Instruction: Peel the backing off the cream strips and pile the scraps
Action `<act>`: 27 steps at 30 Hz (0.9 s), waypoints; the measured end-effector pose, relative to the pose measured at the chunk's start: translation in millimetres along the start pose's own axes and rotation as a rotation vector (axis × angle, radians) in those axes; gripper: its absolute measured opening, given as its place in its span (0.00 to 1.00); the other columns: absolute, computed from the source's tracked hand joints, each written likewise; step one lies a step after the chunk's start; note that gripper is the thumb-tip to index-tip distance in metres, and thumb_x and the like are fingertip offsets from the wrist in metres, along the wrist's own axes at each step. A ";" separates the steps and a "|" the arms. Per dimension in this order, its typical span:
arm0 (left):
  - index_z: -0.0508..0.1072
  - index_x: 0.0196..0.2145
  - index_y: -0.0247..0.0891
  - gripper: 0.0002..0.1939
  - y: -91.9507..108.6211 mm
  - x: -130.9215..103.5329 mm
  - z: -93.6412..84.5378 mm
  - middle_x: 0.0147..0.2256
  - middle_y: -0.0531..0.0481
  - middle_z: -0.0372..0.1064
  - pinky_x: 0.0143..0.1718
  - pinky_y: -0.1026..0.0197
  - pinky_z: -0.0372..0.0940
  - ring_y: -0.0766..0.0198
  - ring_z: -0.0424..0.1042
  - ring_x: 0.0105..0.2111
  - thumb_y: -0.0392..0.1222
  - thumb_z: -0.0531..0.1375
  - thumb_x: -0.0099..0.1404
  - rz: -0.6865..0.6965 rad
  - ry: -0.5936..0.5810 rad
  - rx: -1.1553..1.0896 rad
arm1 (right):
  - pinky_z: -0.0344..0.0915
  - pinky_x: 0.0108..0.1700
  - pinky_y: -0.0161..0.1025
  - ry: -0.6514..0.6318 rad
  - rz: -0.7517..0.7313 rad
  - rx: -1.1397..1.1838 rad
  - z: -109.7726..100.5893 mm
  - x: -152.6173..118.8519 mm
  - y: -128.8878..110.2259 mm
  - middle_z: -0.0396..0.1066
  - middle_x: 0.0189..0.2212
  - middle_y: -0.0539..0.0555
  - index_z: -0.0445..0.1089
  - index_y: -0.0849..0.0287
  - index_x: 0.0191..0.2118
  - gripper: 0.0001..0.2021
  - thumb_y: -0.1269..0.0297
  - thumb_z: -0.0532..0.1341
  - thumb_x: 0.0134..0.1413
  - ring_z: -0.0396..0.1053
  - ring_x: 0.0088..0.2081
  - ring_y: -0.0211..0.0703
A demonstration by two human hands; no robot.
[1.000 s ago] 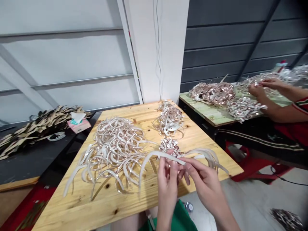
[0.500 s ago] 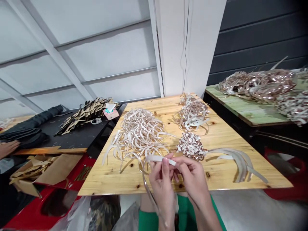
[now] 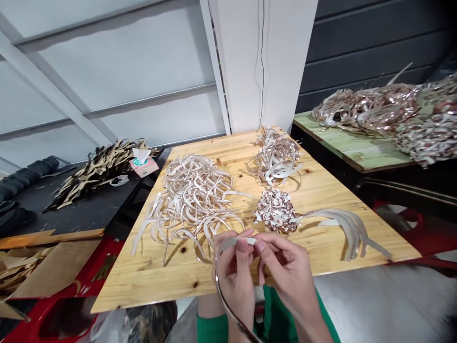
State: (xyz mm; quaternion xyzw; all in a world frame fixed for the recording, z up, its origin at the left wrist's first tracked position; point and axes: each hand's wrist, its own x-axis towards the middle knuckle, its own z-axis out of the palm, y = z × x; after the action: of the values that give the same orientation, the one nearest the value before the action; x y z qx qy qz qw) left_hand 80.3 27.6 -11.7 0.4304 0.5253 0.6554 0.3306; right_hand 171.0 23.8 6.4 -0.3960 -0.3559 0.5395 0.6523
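Note:
A narrow strip (image 3: 228, 244), white on one face and shiny rose-gold on the other, is pinched in my left hand (image 3: 234, 274) near its end. Its long tail loops down over the left wrist. My right hand (image 3: 291, 267) closes thumb and fingers at the strip's white tip, right beside the left thumb. Beyond my hands lies a tangled heap of similar strips (image 3: 196, 190). Just past the right hand sits a pile of short cut pieces (image 3: 275, 209), with several long curved strips (image 3: 352, 231) fanned out to its right.
Another tangle of strips (image 3: 276, 159) lies at the far right of the wooden table (image 3: 150, 281). A black table (image 3: 85, 209) with tan scraps (image 3: 100, 169) and a tissue box (image 3: 144, 166) stands left. More strips (image 3: 371, 112) cover a green table at right.
My view has turned slightly, and the co-worker's hand at the left edge has gone out of sight. Less of the strip's tip shows between my thumbs, which have drawn closer.

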 end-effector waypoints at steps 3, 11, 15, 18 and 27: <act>0.89 0.44 0.46 0.12 -1.7 1.8 -1.2 0.47 0.45 0.77 0.45 0.63 0.78 0.56 0.79 0.48 0.51 0.67 0.74 0.081 -0.099 0.070 | 0.68 0.19 0.25 0.060 0.017 -0.016 -0.7 3.2 -1.2 0.78 0.23 0.51 0.82 0.59 0.36 0.13 0.53 0.71 0.64 0.70 0.16 0.33; 0.88 0.46 0.47 0.10 -9.9 8.2 -1.3 0.45 0.44 0.83 0.43 0.57 0.79 0.54 0.83 0.44 0.48 0.66 0.75 0.231 -0.142 0.187 | 0.68 0.18 0.27 0.192 0.112 -0.045 -1.1 1.0 -1.1 0.78 0.27 0.50 0.79 0.57 0.43 0.16 0.49 0.74 0.60 0.69 0.17 0.34; 0.88 0.45 0.49 0.08 -8.2 11.8 2.8 0.41 0.48 0.84 0.34 0.62 0.80 0.59 0.84 0.35 0.45 0.66 0.75 0.285 -0.145 0.115 | 0.66 0.15 0.27 0.123 0.176 -0.054 -5.2 -1.2 -5.0 0.78 0.27 0.51 0.78 0.56 0.40 0.16 0.47 0.72 0.61 0.68 0.16 0.34; 0.87 0.49 0.50 0.09 -10.3 13.5 2.1 0.41 0.49 0.84 0.28 0.66 0.79 0.62 0.83 0.33 0.42 0.67 0.74 0.342 -0.190 0.107 | 0.67 0.15 0.29 0.132 0.182 -0.082 -8.2 0.2 -8.0 0.79 0.28 0.51 0.79 0.55 0.40 0.17 0.46 0.73 0.60 0.67 0.16 0.34; 0.85 0.54 0.49 0.13 -10.1 28.7 -7.5 0.45 0.48 0.84 0.40 0.67 0.80 0.62 0.85 0.40 0.39 0.66 0.75 0.529 -0.397 0.087 | 0.67 0.16 0.28 0.091 0.204 -0.143 -14.8 0.4 -11.8 0.76 0.25 0.50 0.76 0.56 0.37 0.19 0.44 0.74 0.59 0.70 0.20 0.38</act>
State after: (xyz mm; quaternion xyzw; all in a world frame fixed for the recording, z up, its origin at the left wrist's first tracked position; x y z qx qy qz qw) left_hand 61.5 52.3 -15.9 0.6849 0.3481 0.5987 0.2265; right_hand 189.3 21.0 10.6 -0.4995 -0.3215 0.5577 0.5797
